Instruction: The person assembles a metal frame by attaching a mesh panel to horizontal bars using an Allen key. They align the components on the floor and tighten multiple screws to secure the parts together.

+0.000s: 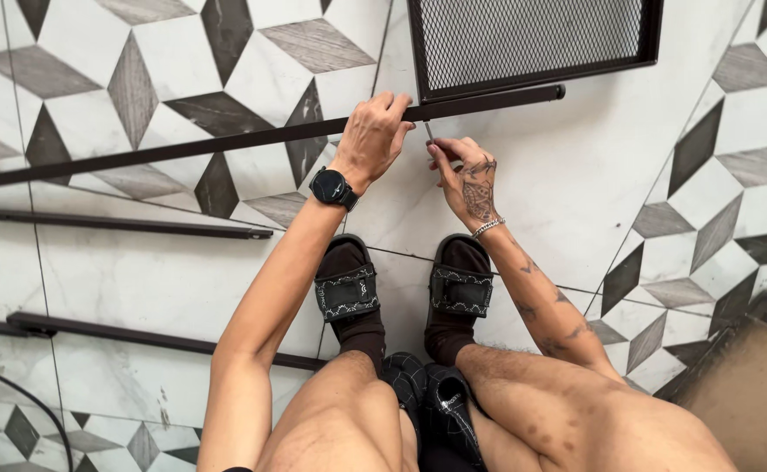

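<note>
Patterned floor tiles [183,79] lay beneath as the left hand [370,135] clamped the dark rail [183,147] steady, letting the right hand [469,179] pinch its thin key [429,131] squarely.

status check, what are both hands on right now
Left hand gripping long dark metal bar. Right hand pinching thin tool at bar, beside mesh panel. Two more bars lie on the tiled floor.
</note>
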